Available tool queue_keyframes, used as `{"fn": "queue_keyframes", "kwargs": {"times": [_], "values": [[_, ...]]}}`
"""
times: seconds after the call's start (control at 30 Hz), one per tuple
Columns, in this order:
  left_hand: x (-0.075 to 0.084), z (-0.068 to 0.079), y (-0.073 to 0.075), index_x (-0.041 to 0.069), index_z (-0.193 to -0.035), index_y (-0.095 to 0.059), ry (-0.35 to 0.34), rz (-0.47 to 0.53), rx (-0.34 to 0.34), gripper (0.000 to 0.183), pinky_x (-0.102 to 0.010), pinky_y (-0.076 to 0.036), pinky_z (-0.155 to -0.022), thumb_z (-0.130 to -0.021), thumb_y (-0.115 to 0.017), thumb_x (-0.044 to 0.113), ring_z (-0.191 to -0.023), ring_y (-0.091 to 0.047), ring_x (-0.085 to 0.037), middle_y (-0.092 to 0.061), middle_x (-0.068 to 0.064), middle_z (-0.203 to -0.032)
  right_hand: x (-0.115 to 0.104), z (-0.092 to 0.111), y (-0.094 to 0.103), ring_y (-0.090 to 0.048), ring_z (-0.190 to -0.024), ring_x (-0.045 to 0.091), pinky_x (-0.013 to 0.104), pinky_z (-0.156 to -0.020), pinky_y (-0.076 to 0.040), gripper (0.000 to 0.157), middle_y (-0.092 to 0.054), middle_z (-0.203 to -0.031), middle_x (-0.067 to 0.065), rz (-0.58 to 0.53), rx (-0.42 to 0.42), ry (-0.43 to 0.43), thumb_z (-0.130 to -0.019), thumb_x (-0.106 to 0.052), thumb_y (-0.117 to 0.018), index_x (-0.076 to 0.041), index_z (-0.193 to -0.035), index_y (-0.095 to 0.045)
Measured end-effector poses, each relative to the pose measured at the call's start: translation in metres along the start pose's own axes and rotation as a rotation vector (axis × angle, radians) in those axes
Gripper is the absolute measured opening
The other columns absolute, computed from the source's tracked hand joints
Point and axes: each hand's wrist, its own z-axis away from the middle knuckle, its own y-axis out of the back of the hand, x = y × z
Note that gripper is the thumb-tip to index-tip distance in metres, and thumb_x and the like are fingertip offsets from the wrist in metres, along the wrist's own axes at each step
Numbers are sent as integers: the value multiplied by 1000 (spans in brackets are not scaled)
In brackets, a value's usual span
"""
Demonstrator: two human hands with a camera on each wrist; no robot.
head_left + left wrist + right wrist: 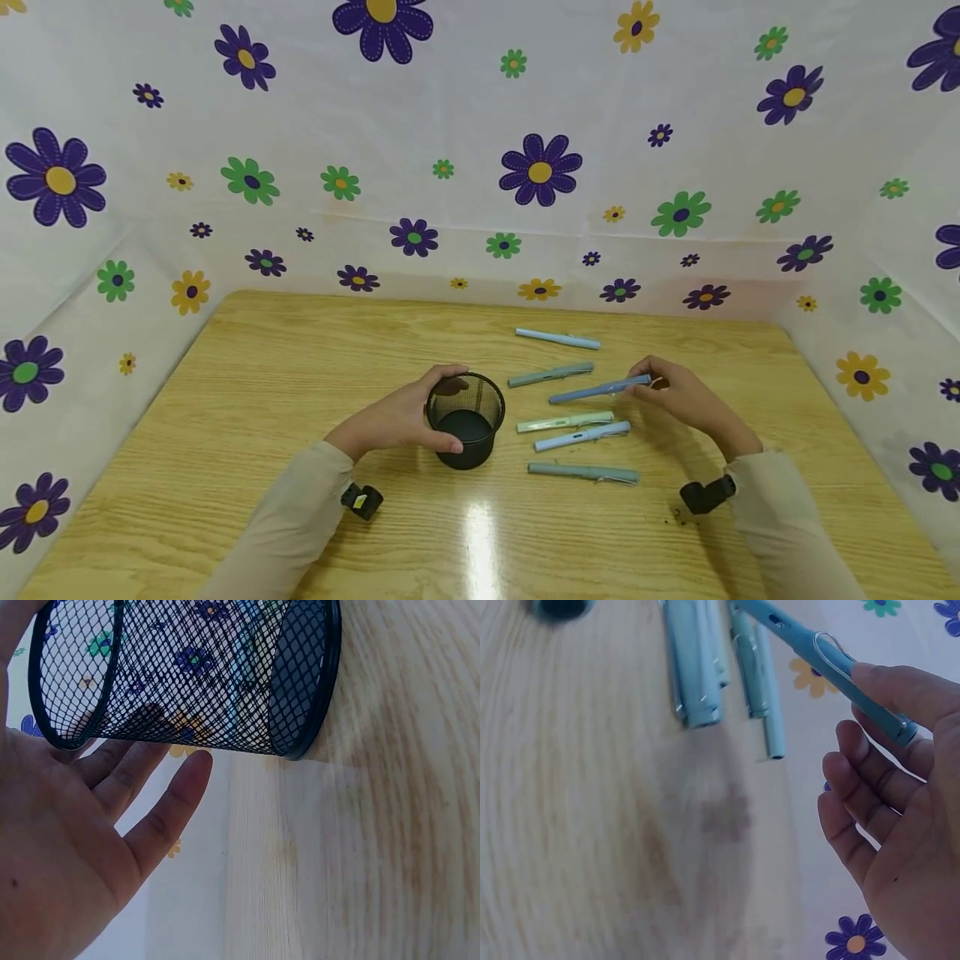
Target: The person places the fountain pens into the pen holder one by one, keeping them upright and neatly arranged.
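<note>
My left hand (401, 417) holds a black mesh pen cup (468, 454) around its upper part, thumb on the near side and fingers around the far side. The cup stands upright on the table with no pens in it. To its right, my right hand (678, 396) pinches a blue pen (592, 392) near its clip end, between thumb and index finger. In the right wrist view the held pen (817, 656) slants above the others while the remaining fingers curl loosely. Near it lie a light green pen (555, 423) and a light blue pen (577, 437).
A grey-green pen (551, 375) and a pale blue pen (558, 338) lie farther back on the wooden table (300, 358). Another grey-green pen (573, 472) lies nearest the front. Flower-printed cloth (465, 108) encloses the back and sides.
</note>
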Motion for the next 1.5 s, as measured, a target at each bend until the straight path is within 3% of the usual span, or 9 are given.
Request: {"fn": "queue_keyframes", "kwargs": {"times": [0.43,0.63,0.93,1.27,1.5], "values": [[-2,-1,-2,19,-151,-23,-7,27,-9,99,-52,-29,-114,-74,-82,40,-140,-37,-26,-41,-7,-149,-31,5,10,-58,-100,26,32,-79,-50,19,-61,-106,12,-29,23,53,-97,-21,-59,-5,-107,-57],[-1,-2,-2,19,-151,-24,-6,17,2,99,-51,-28,-114,-74,-83,38,-139,-38,-25,-43,-6,-148,-44,4,13,-57,-97,19,27,-78,-51,18,-59,-105,9,-66,37,87,-96,-19,-59,-5,-107,-58],[0,-1,-2,18,-150,-25,-14,2,7,98,-51,-29,-113,-74,-83,39,-138,-41,-25,-45,-7,-147,-61,5,11,-56,-89,5,25,-79,-49,12,-57,-98,0,-66,67,191,-95,-12,-60,-6,-105,-59],[-1,-3,0,17,-150,-25,-3,-22,16,99,-49,-29,-114,-73,-83,38,-138,-40,-22,-45,-4,-146,-87,6,13,-56,-85,7,21,-80,-46,7,-58,-96,-2,-130,71,333,-95,-10,-59,-7,-101,-58],[-4,-3,1,23,-149,-26,1,-15,17,98,-48,-29,-115,-72,-84,41,-138,-40,-21,-45,-2,-146,-107,3,15,-55,-82,9,22,-77,-46,9,-56,-93,-6,-147,74,418,-93,-2,-59,-7,-101,-58]]}}
